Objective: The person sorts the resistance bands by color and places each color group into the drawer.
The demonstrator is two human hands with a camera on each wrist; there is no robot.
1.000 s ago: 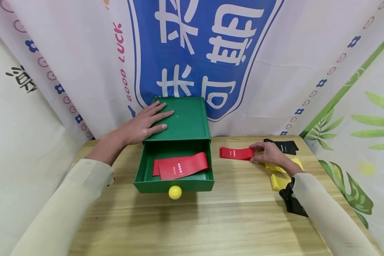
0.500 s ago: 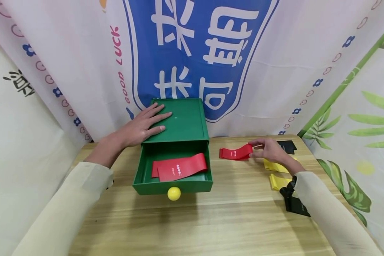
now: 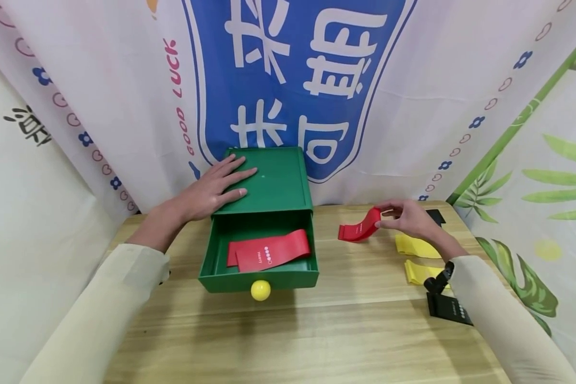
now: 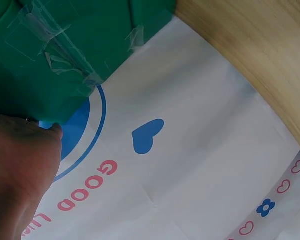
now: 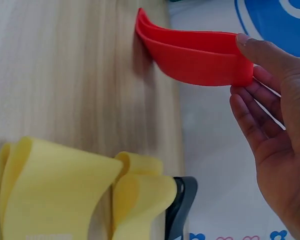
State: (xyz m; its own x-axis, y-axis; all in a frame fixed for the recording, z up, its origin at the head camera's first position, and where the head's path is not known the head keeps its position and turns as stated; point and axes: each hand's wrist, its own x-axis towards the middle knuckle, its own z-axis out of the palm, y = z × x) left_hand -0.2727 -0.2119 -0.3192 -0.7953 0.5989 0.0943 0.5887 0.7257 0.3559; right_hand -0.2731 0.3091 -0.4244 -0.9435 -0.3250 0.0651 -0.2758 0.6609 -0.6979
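My right hand (image 3: 408,217) pinches one end of a red resistance band (image 3: 361,226) between thumb and fingers. That end is raised, while the far end hangs down at the table, as the right wrist view shows of the looped red band (image 5: 200,57). My left hand (image 3: 211,192) rests with spread fingers on top of the green drawer box (image 3: 278,181). Its drawer (image 3: 211,285) with a yellow ball knob (image 3: 261,290) is pulled out. Inside lies another red band (image 3: 273,253), folded over. In the left wrist view, the left hand (image 4: 20,170) is beside the taped green box (image 4: 65,60).
On the right of the wooden table (image 3: 288,341) lie two yellow bands, one farther back (image 3: 415,246) and one nearer (image 3: 415,272). A black band (image 3: 448,308) lies by the right sleeve; another black band (image 3: 436,216) is behind the right hand. Printed cloth (image 3: 403,133) hangs behind the table.
My right hand has lifted its end of the red band off the table, and the band's other end has slid slightly right. The left hand stays on the box.
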